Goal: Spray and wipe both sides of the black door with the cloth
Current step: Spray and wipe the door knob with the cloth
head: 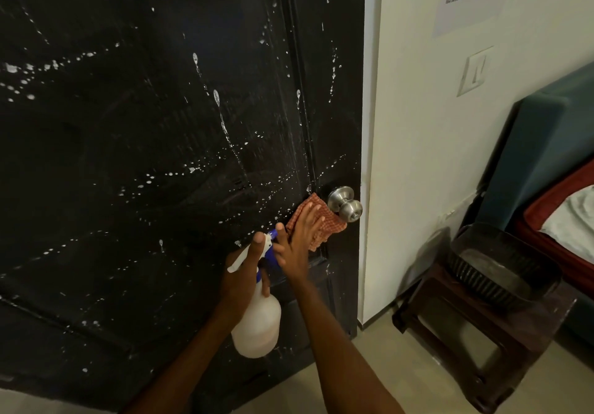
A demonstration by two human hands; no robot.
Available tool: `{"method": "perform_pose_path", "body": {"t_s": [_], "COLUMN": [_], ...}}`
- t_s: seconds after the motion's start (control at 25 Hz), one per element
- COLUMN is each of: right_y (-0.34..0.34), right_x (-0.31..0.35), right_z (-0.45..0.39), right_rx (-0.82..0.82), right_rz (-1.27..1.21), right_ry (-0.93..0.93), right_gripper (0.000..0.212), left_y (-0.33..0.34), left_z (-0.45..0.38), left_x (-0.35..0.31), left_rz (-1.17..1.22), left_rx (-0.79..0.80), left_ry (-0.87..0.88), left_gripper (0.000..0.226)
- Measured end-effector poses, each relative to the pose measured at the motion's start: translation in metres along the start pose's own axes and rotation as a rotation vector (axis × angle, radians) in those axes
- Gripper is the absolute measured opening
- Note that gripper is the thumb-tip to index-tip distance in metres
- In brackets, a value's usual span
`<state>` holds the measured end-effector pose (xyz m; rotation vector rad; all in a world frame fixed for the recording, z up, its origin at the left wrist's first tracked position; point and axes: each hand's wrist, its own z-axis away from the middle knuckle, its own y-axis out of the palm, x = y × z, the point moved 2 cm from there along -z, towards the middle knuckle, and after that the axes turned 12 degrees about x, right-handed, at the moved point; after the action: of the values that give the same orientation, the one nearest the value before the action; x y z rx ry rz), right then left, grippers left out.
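Head view: door (pixel 144 156) sprayed, droplets mostly unwiped; right hand (pixel 297 246) presses cloth (pixel 324 221) flat-fingered beside knob (pixel 345 203), left hand (pixel 247 272) grips bottle (pixel 257 320); other side seemingly remains.

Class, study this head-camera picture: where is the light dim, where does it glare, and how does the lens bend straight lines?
Head view: dim, warm light; the black door swallows detail, only white spray droplets stand out. Small highlights glint on the metal knob. The stool casts a soft shadow on the wall. Wide-angle distortion bows the door edge and tilts the wall switch.
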<state>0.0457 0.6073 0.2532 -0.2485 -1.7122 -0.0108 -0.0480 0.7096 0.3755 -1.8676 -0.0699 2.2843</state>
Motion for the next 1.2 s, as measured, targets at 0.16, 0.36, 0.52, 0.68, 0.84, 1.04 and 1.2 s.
{"method": "perform_pose_path", "body": {"t_s": [0.16, 0.36, 0.52, 0.68, 0.84, 1.04, 1.2], "right_y": [-0.024, -0.083, -0.094, -0.030, -0.069, -0.104, -0.058], "right_x": [0.067, 0.113, 0.112, 0.103, 0.099, 0.101, 0.069], "right_z": [-0.008, -0.062, -0.073, -0.025, -0.047, -0.073, -0.034], "right_rx": [-0.106, -0.366, -0.396, -0.156, -0.232, -0.292, 0.114], "right_rz": [0.091, 0.180, 0.004, 0.124, 0.165, 0.098, 0.366], "right_ry": [-0.085, -0.128, 0.067, 0.062, 0.094, 0.077, -0.164], "right_gripper": [0.091, 0.077, 0.089, 0.095, 0.088, 0.105, 0.092], "left_y": [-0.008, -0.001, 0.000, 0.005, 0.010, 0.017, 0.021], "left_z": [-0.005, -0.001, -0.002, 0.000, -0.001, -0.010, -0.009], "left_x": [-0.009, -0.048, -0.050, -0.055, -0.061, -0.053, -0.056], "left_rz": [-0.054, -0.015, 0.036, 0.056, 0.052, 0.093, 0.107], "left_rx": [0.086, 0.075, 0.093, 0.010, -0.014, -0.117, -0.182], "left_ry": [0.120, 0.252, 0.271, 0.251, 0.192, 0.175, 0.175], "left_gripper": [0.097, 0.053, 0.060, 0.036, 0.033, 0.032, 0.053]}}
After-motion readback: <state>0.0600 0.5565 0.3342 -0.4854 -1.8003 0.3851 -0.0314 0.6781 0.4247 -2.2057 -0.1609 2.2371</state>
